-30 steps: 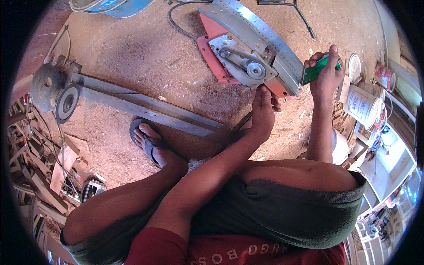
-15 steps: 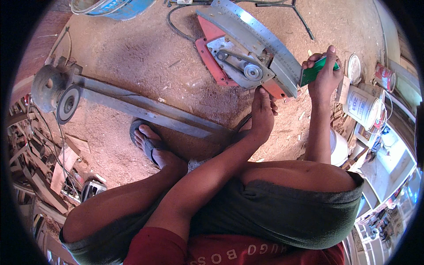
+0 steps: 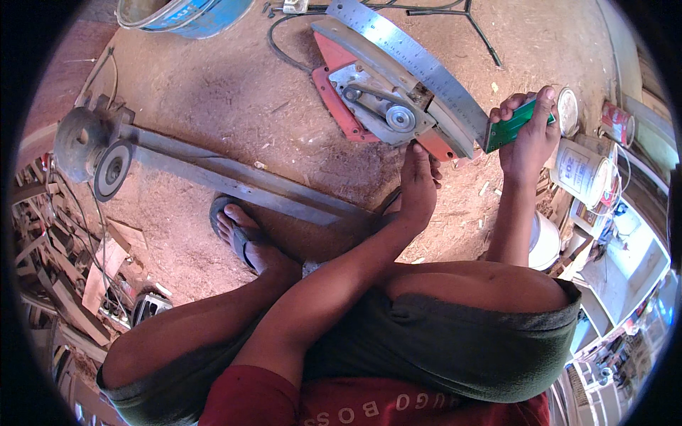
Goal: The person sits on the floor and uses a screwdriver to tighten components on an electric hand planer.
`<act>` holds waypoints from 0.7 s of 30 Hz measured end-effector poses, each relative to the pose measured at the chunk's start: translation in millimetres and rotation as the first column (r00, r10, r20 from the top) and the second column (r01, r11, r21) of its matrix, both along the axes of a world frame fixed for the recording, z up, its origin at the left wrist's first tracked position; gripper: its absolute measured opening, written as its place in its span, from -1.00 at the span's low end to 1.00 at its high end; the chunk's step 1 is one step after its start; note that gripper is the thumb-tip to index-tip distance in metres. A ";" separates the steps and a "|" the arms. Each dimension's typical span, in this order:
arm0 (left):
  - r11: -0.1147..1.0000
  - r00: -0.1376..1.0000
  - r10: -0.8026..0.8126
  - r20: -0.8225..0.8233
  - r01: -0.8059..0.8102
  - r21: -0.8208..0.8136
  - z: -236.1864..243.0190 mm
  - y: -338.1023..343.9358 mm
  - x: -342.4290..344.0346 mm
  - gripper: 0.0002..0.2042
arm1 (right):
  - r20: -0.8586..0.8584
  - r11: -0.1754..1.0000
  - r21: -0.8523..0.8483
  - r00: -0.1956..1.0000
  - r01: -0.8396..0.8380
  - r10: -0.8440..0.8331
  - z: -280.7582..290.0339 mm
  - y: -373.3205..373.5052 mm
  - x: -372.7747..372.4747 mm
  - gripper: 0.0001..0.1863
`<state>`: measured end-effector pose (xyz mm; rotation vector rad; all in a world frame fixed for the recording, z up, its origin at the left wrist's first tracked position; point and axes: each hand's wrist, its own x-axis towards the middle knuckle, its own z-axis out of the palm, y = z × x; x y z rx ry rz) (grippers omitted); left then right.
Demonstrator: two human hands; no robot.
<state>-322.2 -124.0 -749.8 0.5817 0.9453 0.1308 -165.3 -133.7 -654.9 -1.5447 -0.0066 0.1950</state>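
An electric planer, red and silver with belt and pulleys exposed, is on its side on the dusty floor. My left hand has its fingers closed at the planer's lower red edge, partly hidden beneath it. My right hand grips the green stock of a steel square, whose ruled blade runs along the planer's sole. Whether blade and sole touch along their whole length, I cannot tell.
A bench grinder with long metal rails lies left. A blue bucket stands at top, wood offcuts at far left, white pails at right. My sandalled foot is below the rails.
The square's blade has shifted up and left and shows wider against the planer. My right hand has come slightly down, and the planer has shifted slightly left.
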 end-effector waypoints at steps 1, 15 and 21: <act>1.000 1.000 -0.005 -0.001 0.005 -0.009 0.4 0.3 0.1 -0.59 | -0.011 1.000 0.006 1.000 -0.003 0.003 2.9 0.7 -1.5 -0.58; 1.000 1.000 -0.020 0.000 0.020 -0.017 2.3 3.3 0.0 -0.59 | -0.018 0.999 -0.013 0.999 -0.041 0.041 9.7 4.5 -10.2 -0.59; 1.000 1.000 -0.014 0.012 0.014 -0.009 0.5 2.3 -0.3 -0.60 | -0.012 0.999 -0.011 0.999 -0.050 0.050 8.9 3.4 -9.1 -0.59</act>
